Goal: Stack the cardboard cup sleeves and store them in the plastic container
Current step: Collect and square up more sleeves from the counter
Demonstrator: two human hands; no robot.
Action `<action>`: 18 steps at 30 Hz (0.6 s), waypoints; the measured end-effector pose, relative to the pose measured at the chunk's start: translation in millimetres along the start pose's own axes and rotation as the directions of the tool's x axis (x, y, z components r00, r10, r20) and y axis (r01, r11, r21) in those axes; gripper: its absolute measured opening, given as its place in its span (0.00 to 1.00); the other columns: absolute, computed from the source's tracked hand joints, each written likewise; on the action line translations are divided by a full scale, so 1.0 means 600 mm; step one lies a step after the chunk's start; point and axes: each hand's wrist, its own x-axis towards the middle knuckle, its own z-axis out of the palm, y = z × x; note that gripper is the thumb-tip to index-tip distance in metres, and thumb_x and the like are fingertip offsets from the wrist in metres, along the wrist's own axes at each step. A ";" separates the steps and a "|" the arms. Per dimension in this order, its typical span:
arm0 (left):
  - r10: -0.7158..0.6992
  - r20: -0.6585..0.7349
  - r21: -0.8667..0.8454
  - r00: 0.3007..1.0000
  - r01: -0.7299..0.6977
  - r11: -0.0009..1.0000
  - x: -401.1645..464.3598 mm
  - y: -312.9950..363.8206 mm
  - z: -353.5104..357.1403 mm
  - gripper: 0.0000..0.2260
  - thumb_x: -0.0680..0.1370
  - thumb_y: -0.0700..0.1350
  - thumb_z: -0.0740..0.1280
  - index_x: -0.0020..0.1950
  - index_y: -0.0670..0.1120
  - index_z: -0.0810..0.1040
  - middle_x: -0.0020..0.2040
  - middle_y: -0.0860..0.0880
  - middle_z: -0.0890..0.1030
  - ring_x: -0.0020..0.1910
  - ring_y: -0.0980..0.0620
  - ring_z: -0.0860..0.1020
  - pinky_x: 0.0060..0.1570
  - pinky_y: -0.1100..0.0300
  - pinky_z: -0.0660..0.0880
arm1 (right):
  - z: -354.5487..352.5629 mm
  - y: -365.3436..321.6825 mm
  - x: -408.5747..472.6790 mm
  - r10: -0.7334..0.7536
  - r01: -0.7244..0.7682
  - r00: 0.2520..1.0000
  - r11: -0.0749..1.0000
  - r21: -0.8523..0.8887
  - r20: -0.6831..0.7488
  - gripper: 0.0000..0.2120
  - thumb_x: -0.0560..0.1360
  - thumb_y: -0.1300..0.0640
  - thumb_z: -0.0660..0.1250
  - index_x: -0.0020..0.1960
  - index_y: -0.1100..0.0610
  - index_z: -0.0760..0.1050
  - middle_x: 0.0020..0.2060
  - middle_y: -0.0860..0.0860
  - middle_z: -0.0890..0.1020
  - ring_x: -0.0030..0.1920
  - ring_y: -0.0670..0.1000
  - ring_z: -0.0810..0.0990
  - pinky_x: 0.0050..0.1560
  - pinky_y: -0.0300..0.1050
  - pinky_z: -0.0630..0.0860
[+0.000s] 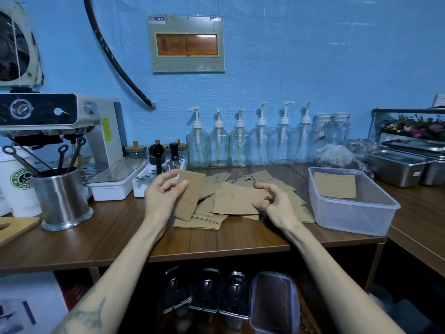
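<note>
Left hand [163, 197] pinches an upright sleeve [190, 195], long axis near-vertical; right hand [272, 203] loosely spread.

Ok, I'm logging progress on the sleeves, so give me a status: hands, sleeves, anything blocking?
Left hand holds one sleeve. Right hand loosely curled over the loose pile, holding nothing. Plastic container has sleeves inside. Nothing blocking.

sleeves [237, 201]: flat brown, loose heap (overlapping) | container [356, 213]: clear, open, one sleeve inside
</note>
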 end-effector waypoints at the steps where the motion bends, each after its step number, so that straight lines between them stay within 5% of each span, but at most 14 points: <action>1: 0.008 0.047 0.039 0.999 -0.010 0.999 -0.003 -0.003 0.005 0.14 0.74 0.40 0.75 0.56 0.53 0.81 0.45 0.50 0.86 0.47 0.51 0.84 0.49 0.58 0.79 | 0.000 -0.001 0.000 -0.006 0.006 1.000 1.000 -0.002 0.001 0.19 0.74 0.68 0.72 0.60 0.51 0.76 0.32 0.53 0.66 0.31 0.50 0.68 0.37 0.40 0.72; 8: 0.134 0.427 0.379 0.894 -0.312 0.871 -0.013 -0.031 0.033 0.11 0.74 0.42 0.74 0.55 0.53 0.85 0.51 0.50 0.79 0.53 0.54 0.78 0.57 0.63 0.71 | -0.001 -0.006 -0.005 -0.039 0.039 0.998 0.999 -0.001 0.047 0.20 0.74 0.71 0.69 0.55 0.47 0.78 0.30 0.51 0.67 0.32 0.49 0.69 0.39 0.40 0.73; 11: 0.121 0.460 0.448 0.880 -0.347 0.824 -0.012 -0.037 0.046 0.17 0.74 0.45 0.75 0.61 0.56 0.81 0.55 0.53 0.73 0.58 0.56 0.75 0.64 0.59 0.69 | 0.000 -0.011 -0.008 -0.053 0.055 0.994 0.998 -0.020 0.091 0.20 0.76 0.72 0.66 0.59 0.51 0.78 0.30 0.49 0.70 0.32 0.46 0.71 0.41 0.30 0.73; 18: 0.059 0.477 0.522 0.877 -0.337 0.784 -0.020 -0.046 0.086 0.30 0.74 0.48 0.74 0.74 0.55 0.68 0.63 0.55 0.71 0.65 0.59 0.70 0.67 0.60 0.65 | 0.004 -0.020 -0.014 0.010 -0.018 0.979 0.999 0.037 0.206 0.19 0.79 0.69 0.62 0.66 0.56 0.78 0.35 0.52 0.74 0.34 0.49 0.75 0.37 0.40 0.75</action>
